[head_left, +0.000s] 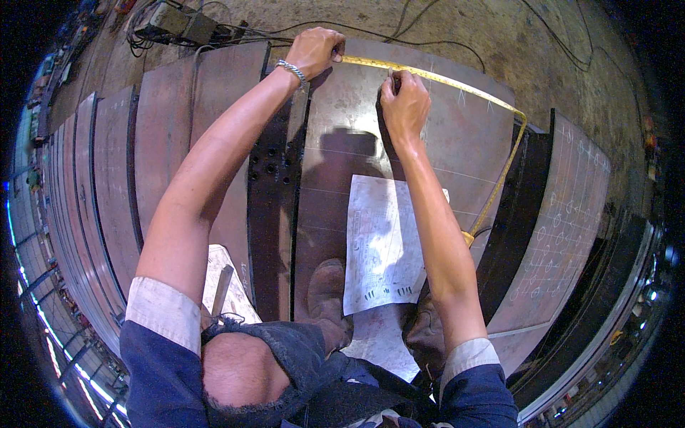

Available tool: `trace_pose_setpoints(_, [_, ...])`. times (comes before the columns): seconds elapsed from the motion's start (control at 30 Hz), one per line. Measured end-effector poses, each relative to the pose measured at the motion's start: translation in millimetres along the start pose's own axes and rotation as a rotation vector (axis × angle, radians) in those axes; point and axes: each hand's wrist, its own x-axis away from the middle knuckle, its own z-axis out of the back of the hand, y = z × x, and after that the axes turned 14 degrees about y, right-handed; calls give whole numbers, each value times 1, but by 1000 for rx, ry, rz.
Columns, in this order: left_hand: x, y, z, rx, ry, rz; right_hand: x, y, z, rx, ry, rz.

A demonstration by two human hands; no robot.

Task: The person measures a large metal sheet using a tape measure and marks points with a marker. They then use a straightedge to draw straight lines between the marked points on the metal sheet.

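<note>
The left hand (314, 55) pinches 1 end of a thin yellow measuring tape (446, 80) stretched rightward along a flat grey steel plate's (457, 153) far side. Fingertips pressed together, the right hand (407, 105) sits nearer its middle.

Evidently a metal-fabrication workshop, judging by steel beams (115, 167) at nine o'clock, chalk-marked beam (567, 214) at three, stained concrete floor (489, 28) at one.

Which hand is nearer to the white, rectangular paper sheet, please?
Right: the right hand is beyond the white paper sheet; the left hand is farther beyond, and more leftward.
</note>
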Motion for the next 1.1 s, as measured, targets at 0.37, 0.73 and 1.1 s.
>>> trace_pose_setpoints(0.37, [0,2,2,0,-1,6,1,-2,-5,9,-23,24])
trace_pose_setpoints(0.73, [1,1,1,17,22,0,0,-9,-6,-16,-22,47])
trace_pose_setpoints(1.1, [-1,1,1,31,39,7,1,-9,-9,10,-58,35])
